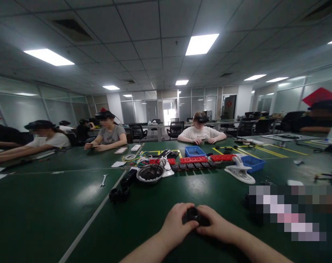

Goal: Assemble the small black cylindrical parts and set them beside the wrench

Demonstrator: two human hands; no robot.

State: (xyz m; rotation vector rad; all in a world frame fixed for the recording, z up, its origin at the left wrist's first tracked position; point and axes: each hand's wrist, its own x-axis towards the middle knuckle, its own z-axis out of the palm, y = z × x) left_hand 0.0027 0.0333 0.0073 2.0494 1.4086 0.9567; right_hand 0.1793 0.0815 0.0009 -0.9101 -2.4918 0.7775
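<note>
Both of my hands are together over the green table, low in the head view. My left hand (175,223) is closed on the left side of a small black round part (193,213) with a dark opening on top. My right hand (217,224) wraps round the same part from the right. Its lower portion is hidden by my fingers, and its exact kind does not show. Farther left on the table sit two similar-looking black round parts (119,194), side by side.
A round metal bowl (150,180), red strips (196,160), a white clamp-like stand (240,172) and blue trays (195,151) stand beyond my hands. A wrench (103,180) lies left. A blurred-out patch (289,212) covers something at right. Several people sit round the table (51,215).
</note>
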